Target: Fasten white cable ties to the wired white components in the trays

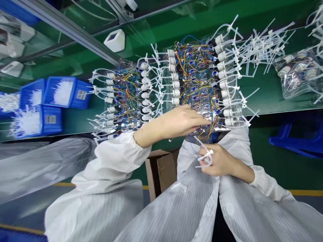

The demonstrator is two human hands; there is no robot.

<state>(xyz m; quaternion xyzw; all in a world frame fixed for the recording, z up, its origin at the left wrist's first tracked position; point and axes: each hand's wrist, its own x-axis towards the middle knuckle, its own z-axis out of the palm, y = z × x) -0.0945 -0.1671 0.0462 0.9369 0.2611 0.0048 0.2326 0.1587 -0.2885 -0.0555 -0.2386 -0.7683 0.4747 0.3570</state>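
Observation:
Two rows of small white-and-black cylindrical parts with tangled coloured wires (193, 80) lie on the green bench, white tubes and cable ties sticking out from their ends. My left hand (185, 121) reaches over the near end of this bundle, fingers closed in a pinch on thin wires by the lowest parts. Close to my body, below the bench edge, my right hand (218, 159) is closed around a part with a looped white tube and cable tie (208, 154). Most of that part is hidden by the fingers; thin wires run up from it.
A second wired bundle (128, 97) lies to the left. Blue bins (51, 119) of white pieces stand further left. Loose cable ties (263, 47) and a clear bag of parts (297, 75) lie at right. A cardboard box (165, 171) is below; another person's sleeve (47, 164) is at left.

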